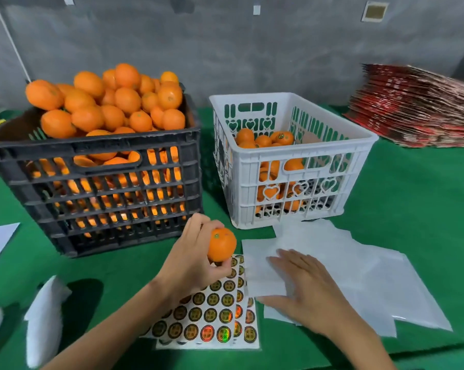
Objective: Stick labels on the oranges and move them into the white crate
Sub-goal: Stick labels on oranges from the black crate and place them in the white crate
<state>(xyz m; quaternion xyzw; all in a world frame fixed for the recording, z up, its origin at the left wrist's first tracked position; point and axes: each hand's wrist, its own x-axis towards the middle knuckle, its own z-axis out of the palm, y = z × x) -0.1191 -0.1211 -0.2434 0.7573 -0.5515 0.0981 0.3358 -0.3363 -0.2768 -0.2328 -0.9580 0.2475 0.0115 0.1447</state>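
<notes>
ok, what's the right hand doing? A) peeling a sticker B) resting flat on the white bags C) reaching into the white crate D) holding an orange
B: the right hand lies open, fingers spread, on the white bags, while the left hand holds the orange.

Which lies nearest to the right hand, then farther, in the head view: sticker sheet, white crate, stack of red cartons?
From the right hand:
1. Sticker sheet, just to its left.
2. White crate, beyond it.
3. Stack of red cartons, far back right.
</notes>
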